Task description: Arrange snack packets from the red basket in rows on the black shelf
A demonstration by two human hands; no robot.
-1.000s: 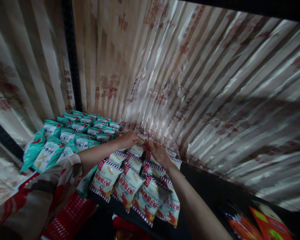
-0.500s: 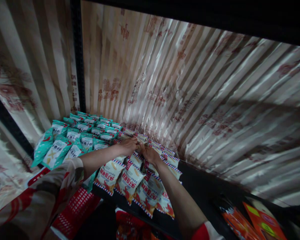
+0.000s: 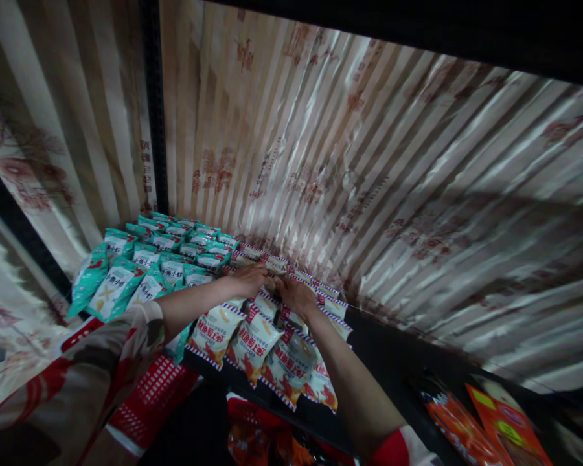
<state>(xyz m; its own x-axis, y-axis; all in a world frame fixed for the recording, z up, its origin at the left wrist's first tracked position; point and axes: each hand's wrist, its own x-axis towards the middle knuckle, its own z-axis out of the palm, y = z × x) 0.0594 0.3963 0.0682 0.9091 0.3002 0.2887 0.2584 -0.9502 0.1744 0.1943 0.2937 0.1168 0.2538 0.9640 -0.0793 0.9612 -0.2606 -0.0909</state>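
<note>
My left hand [image 3: 250, 279] and my right hand [image 3: 295, 295] meet in the middle rows of white snack bags [image 3: 252, 343] with red-and-blue striped edges. Between them the curled fingers of both hands grip the top of one such bag, which my hands partly cover. Several of these bags stand in front of my wrists, leaning back in rows. Close to my left forearm are rows of teal snack bags [image 3: 116, 288], packed side by side.
A black shelf [image 3: 383, 349] carries the bags. Orange packets [image 3: 510, 421] lie at its right end. Red-topped packs [image 3: 252, 421] show below the front edge. Behind hangs a pleated, printed curtain [image 3: 320, 162], with a black upright post [image 3: 153, 110] at the left.
Both hands stay at nearly the same spot among the white bags, with only slight finger movement. The view has shifted a little.
</note>
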